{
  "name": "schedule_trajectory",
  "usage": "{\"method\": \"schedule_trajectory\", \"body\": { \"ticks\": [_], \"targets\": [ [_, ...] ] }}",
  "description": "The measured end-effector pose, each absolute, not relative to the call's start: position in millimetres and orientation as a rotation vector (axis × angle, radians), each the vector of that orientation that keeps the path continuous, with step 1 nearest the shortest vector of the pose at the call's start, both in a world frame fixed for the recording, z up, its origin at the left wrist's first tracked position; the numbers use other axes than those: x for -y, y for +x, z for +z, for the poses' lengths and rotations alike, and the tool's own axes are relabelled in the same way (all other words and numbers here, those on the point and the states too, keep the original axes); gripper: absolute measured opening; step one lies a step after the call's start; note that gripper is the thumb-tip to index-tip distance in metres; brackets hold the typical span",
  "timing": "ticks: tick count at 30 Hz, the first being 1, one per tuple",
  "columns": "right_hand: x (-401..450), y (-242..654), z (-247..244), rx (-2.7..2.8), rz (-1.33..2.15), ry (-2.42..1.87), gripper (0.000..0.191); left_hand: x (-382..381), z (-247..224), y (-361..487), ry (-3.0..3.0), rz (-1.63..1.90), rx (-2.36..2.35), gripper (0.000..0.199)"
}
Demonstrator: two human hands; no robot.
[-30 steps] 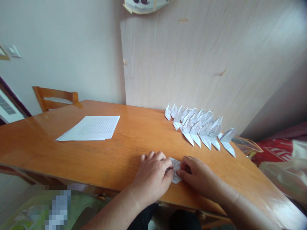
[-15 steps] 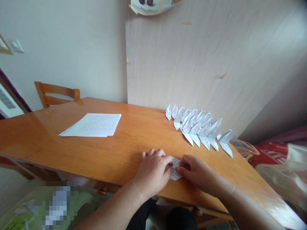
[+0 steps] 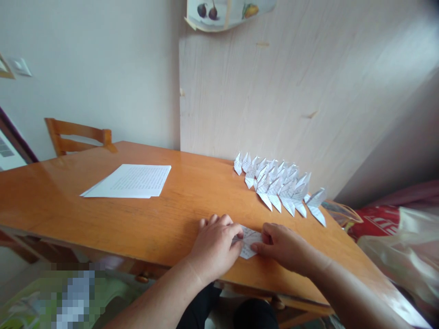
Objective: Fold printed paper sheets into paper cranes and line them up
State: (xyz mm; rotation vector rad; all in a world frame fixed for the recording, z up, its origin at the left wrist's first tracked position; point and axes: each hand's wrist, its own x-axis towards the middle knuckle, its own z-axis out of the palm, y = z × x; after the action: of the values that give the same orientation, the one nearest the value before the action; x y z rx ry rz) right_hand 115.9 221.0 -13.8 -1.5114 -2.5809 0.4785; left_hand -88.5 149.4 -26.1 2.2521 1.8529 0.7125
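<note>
- Fingers of the left hand (image 3: 216,246) pinch the left side of a folded paper (image 3: 247,250); the right hand's (image 3: 286,247) thumb and curled forefinger close on its right.
- It lies between both hands, near the table's (image 3: 192,203) front edge.
- Beyond, rightward: rows of folded paper pieces (image 3: 287,192).
- Farther left: printed sheets (image 3: 137,180).

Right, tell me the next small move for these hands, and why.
Perhaps press the folded paper flat with the right hand: both hands touch it, the left hand at its other side, and it looks creased between them.
</note>
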Motion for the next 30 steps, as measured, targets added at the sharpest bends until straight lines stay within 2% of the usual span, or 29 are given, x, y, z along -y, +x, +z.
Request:
{"method": "schedule_trajectory", "body": {
  "ticks": [13, 19, 24, 30],
  "targets": [
    [-227, 141, -15, 2.518, 0.588, -1.596, 0.022, -150, -25, -90, 2.245, 0.701, -1.832, 0.011],
    [-208, 132, -16, 2.407, 0.264, -1.460, 0.002, -150, -24, -89, 2.231, 0.657, -1.863, 0.012],
    [-179, 116, -26, 2.552, 0.177, -1.051, 0.045, -149, -23, -88, 2.232, 0.672, -1.851, 0.012],
    [-165, 109, -47, 2.713, 0.097, -1.107, 0.056, -149, -29, -89, 2.238, 0.766, -1.848, 0.010]
  ]
}}
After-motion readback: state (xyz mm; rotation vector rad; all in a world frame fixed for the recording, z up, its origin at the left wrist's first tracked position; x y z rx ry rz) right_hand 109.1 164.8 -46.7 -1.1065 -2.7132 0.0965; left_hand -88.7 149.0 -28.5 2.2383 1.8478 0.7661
